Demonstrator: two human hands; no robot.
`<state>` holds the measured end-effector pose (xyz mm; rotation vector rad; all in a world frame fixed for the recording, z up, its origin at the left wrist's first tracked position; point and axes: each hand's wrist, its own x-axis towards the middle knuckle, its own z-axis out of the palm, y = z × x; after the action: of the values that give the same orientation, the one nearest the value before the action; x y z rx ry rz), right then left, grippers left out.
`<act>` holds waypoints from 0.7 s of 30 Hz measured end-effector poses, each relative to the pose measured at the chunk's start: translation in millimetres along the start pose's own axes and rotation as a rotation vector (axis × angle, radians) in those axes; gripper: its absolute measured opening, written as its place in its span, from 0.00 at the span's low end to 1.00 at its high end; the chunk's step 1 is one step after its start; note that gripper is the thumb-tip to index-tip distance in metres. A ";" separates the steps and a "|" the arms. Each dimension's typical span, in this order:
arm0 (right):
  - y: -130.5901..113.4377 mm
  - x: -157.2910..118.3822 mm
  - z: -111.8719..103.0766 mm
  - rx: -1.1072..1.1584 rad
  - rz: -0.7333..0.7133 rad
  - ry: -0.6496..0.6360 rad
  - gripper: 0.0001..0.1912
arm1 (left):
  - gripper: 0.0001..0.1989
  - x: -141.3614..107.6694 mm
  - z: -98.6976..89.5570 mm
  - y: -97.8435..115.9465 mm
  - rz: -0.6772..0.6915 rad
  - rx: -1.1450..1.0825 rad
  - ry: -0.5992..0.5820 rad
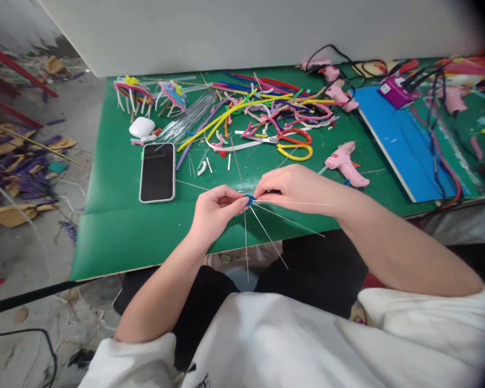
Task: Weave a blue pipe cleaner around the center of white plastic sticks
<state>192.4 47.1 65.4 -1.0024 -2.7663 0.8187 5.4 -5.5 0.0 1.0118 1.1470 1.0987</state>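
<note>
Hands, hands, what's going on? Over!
Left hand pinching blue piece, right hand at it. Thin rods fanning outward. Scissors beyond, apart from both hands.

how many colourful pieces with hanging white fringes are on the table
2: the first fringed piece near the back left corner of the table, the second fringed piece just right of it, beside the bundle of clear strands. The tangled heap might hide others.

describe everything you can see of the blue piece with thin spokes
The blue piece is small and partly hidden by fingers; its material is too small to tell. Thin, straight, pale spokes, perhaps metal wire, fan out from it in several directions, some reaching past the near edge of the green table. The left hand pinches its left side; the right hand's fingertips are at its right.
</note>
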 end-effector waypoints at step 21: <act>10.3 2.3 -48.3 -0.040 0.080 -0.044 0.12 | 0.09 2.3 2.4 -4.4 -0.007 0.063 0.039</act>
<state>208.8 77.2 101.1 -1.1226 -2.8061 0.8084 8.5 -4.1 -4.4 1.0381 1.2221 1.0867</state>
